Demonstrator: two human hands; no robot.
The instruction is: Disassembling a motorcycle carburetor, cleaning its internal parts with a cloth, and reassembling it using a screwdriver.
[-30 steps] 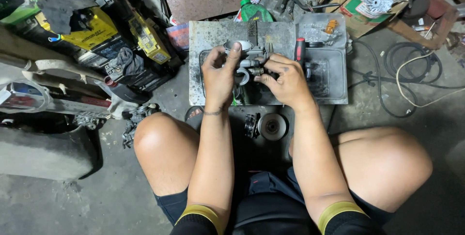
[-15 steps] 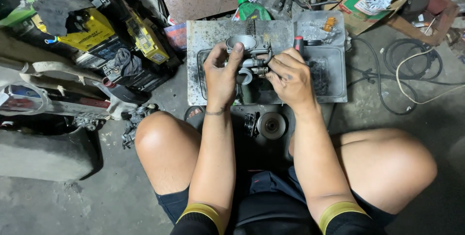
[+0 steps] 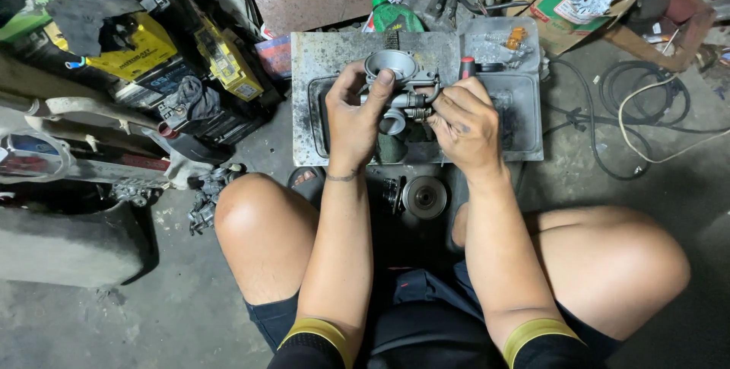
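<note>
A grey metal carburetor [image 3: 399, 84] with a round open throat is held over a dirty metal tray [image 3: 525, 122] on the floor. My left hand [image 3: 351, 114] grips its left side, thumb and fingers wrapped around the body. My right hand [image 3: 465, 122] holds its right side, fingers pinched at a small fitting near the middle. A red-handled tool [image 3: 467, 67] lies in the tray just beyond my right hand. Both hands are grimy.
A round metal part [image 3: 423, 197] lies on the floor between my knees. Yellow and black batteries [image 3: 144, 53] stack at the left. A green bottle [image 3: 394, 15], engine parts and a cardboard box [image 3: 578, 4] sit behind the tray. Cables [image 3: 646, 110] coil at right.
Both hands have lifted the carburetor slightly and turned it, so its round throat now faces up toward me. My right hand's fingers shifted to the fitting at its middle.
</note>
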